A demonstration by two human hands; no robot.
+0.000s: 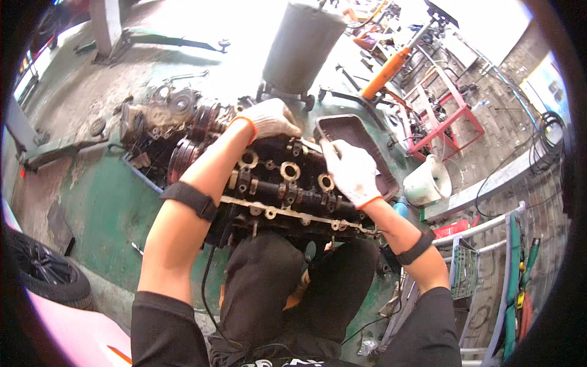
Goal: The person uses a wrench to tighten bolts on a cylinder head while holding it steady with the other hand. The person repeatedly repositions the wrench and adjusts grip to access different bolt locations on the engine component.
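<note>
An engine with its cylinder head exposed [278,194] lies in front of my knees, dark and oily, with camshafts and several round pale-rimmed openings along it. My left hand [274,120], in a white knit glove with an orange cuff, is curled over the far side of the engine; whatever its fingers hold is hidden. To the right, my right hand [353,171], gloved the same way, closes at the near end of a short metal bar [310,145], perhaps a tool handle. The bar reaches left toward the engine's far edge.
A dark rectangular tray [348,127] sits just beyond my right hand. A grey drum [302,52] on wheels stands behind the engine. An orange hoist [386,73], a red frame [443,116] and a white bucket [428,181] are at right. A wheel [43,272] is at left.
</note>
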